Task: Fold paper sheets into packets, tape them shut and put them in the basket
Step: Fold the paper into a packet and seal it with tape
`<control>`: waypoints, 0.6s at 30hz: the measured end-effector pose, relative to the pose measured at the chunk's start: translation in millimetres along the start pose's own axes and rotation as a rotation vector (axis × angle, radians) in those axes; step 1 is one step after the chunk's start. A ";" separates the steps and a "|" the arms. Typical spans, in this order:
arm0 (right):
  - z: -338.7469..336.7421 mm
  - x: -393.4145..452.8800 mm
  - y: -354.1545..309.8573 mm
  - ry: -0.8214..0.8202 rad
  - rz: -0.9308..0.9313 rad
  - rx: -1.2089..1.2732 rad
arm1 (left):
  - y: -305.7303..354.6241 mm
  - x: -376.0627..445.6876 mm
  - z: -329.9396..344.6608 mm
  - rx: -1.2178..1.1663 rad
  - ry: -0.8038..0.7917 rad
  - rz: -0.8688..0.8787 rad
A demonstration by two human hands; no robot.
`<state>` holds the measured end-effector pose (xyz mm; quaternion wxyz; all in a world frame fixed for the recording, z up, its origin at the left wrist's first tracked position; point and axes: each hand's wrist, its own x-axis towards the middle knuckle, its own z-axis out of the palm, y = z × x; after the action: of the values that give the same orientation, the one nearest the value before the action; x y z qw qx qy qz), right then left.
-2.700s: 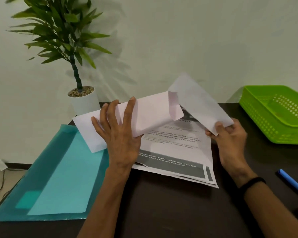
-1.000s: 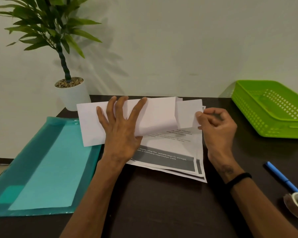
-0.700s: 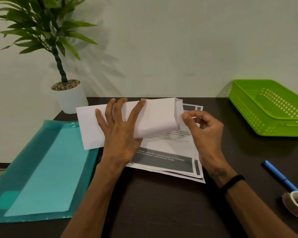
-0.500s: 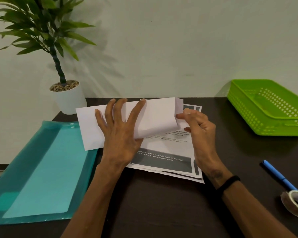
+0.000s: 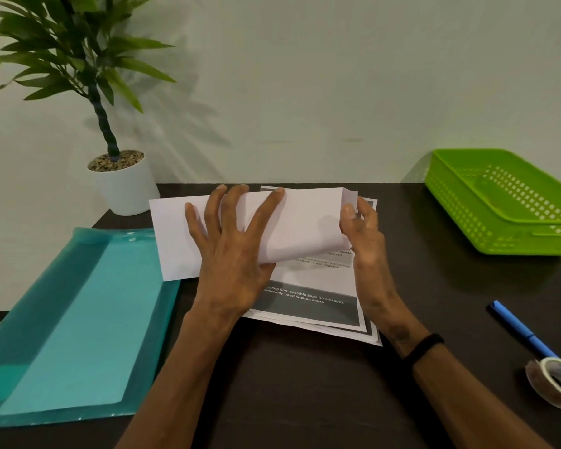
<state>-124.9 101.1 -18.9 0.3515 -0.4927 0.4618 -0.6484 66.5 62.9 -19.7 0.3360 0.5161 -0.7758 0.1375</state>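
At the centre of the frame the folded paper sheet (image 5: 305, 222) lay across a stack of printed pages (image 5: 311, 306) on the dark table (image 5: 298, 390), its near edge bulging up in a soft curve rather than lying creased. The left hand (image 5: 234, 247) pressed down on it with fingers spread and straight, gripping nothing. The right hand (image 5: 363, 234) stood at the sheet's right end, thumb and fingers closed on the tucked flap there, though the fingertips were partly hidden behind the paper. The sheet looked light, thin and springy, likely to unfold once released and to slide on the pages beneath, so it seemed best held flat under a palm and pinched at the folded ends, not the loose middle. The tape roll (image 5: 554, 384) sat at lower right beside a blue pen (image 5: 522, 328); the green basket (image 5: 506, 202) waited at upper right, well apart from the packet.
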 end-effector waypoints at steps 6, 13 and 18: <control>3.7 -4.3 -4.7 -0.079 -0.075 -0.159 | 1.2 -0.1 0.3 0.008 0.008 0.000; 0.1 -1.9 -0.2 -0.014 -0.072 -0.248 | 0.4 -1.5 -0.9 0.021 0.008 -0.004; -4.4 -2.1 -4.6 0.061 -0.103 -0.092 | 2.0 -1.2 -4.7 0.028 0.033 -0.042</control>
<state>-128.6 105.6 -15.6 0.2803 -0.5118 0.4756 -0.6583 66.8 67.2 -16.8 0.3441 0.5345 -0.7573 0.1497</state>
